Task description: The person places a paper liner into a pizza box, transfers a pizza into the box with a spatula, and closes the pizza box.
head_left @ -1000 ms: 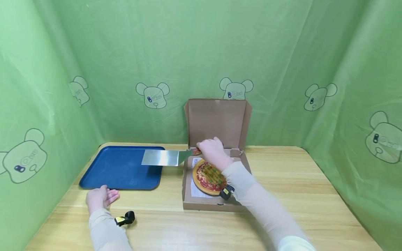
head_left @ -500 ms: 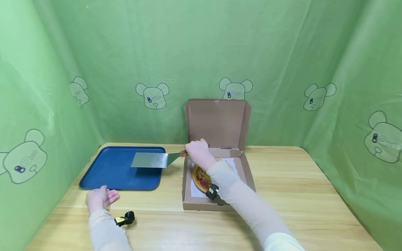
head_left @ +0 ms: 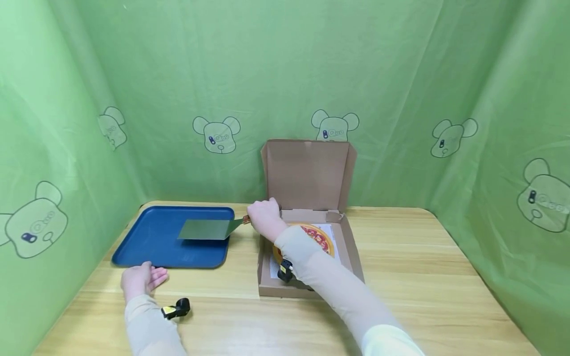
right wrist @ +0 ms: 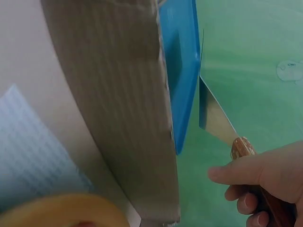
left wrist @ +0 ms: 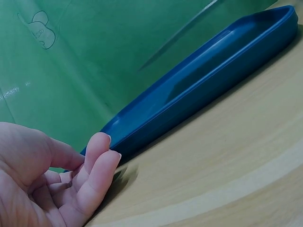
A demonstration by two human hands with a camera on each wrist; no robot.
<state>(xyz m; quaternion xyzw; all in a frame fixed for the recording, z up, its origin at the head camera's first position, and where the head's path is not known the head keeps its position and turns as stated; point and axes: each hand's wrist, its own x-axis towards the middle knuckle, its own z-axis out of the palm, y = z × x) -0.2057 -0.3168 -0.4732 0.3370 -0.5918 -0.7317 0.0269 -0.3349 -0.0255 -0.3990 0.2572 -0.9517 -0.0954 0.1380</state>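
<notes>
My right hand (head_left: 266,217) grips the brown wooden handle (right wrist: 240,147) of a wide metal spatula (head_left: 202,230). Its flat blade points left and hovers over the right part of a blue rectangular tray (head_left: 147,242), nothing lying on it. At the tray's near left edge, my left hand (head_left: 137,283) holds the rim between thumb and fingers, with the outer fingers extended. A round pizza (head_left: 324,240) with red topping lies on a printed paper inside an open cardboard box (head_left: 308,173); my right forearm covers part of it in the head view.
The wooden table (head_left: 418,262) carries the tray on the left and the box in the middle. The box lid stands upright at the back. A green curtain (head_left: 285,69) with bear-head prints encloses the back and sides. Small black cameras (head_left: 176,309) sit on the wrists.
My right hand has moved left with the spatula, carrying the blade farther over the tray and tilting it so it looks darker. The left hand stays at the tray's edge.
</notes>
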